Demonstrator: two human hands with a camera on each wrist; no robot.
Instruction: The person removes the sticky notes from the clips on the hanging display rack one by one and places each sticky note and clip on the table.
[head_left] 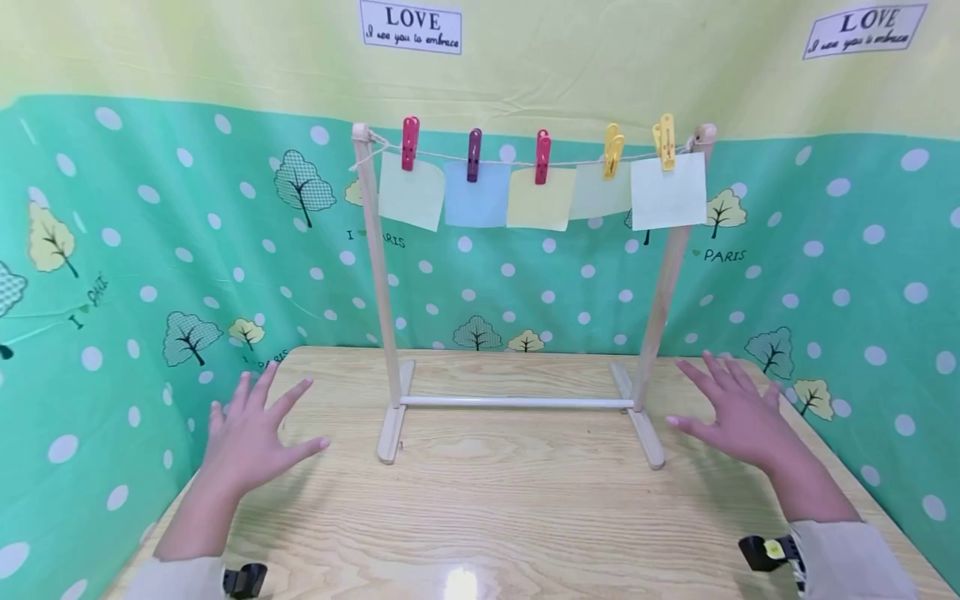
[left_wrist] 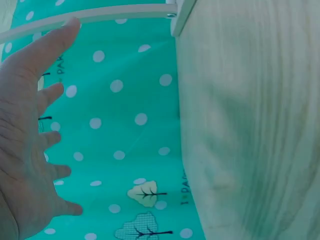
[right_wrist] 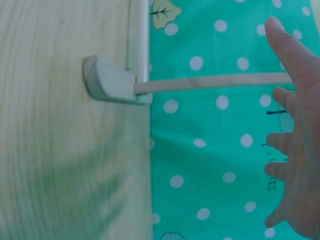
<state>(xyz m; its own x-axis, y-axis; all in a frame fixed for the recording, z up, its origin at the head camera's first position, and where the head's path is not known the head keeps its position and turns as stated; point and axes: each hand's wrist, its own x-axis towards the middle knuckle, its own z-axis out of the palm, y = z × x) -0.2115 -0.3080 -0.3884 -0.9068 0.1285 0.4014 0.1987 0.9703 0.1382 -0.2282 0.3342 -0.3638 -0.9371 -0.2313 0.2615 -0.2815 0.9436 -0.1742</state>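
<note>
My left hand (head_left: pixel 251 446) hovers above the table left of a wooden rack (head_left: pixel 381 275), fingers spread and holding nothing. On the other side, my right hand (head_left: pixel 738 412) is raised with its fingers spread too, near the rack's right foot (head_left: pixel 639 417). A string (head_left: pixel 495 161) runs between the rack's two posts. From it hang several paper sheets, among them a blue sheet (head_left: pixel 477 196), a yellow sheet (head_left: pixel 540 200) and a white sheet (head_left: pixel 667 196) at the right. Red clothespins (head_left: pixel 410 143), a purple clothespin (head_left: pixel 474 155) and yellow clothespins (head_left: pixel 613 152) grip them.
The rack stands toward the back of the wood-grain table (head_left: pixel 510 500), its feet joined by a white crossbar (head_left: pixel 517 402). A green dotted cloth (head_left: pixel 465 292) with printed trees closes off the back and sides.
</note>
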